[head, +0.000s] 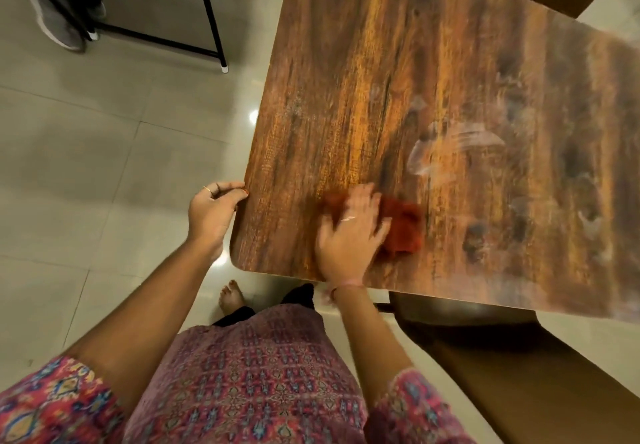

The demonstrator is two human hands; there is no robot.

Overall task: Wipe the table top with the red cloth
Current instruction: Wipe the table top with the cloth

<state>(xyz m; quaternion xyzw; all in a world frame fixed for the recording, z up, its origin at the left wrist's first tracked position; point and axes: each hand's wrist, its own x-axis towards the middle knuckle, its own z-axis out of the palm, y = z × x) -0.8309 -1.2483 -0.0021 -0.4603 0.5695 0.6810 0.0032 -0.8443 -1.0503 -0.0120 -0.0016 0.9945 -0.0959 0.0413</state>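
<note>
The wooden table top (398,73) fills the upper right, with pale smears and dark smudges across its middle and right side. A crumpled red cloth (403,227) lies on it near the front left corner. My right hand (349,232) presses flat on the cloth, fingers spread over its left part, and it looks blurred. My left hand (213,213) grips the table's left edge, thumb on top and fingers curled under the rim.
A brown bench seat (519,374) stands under the table at the lower right. A black metal frame (207,11) and another person's grey shoe (52,18) are at the upper left on the pale tiled floor (86,166). My bare foot (231,296) is below the table's corner.
</note>
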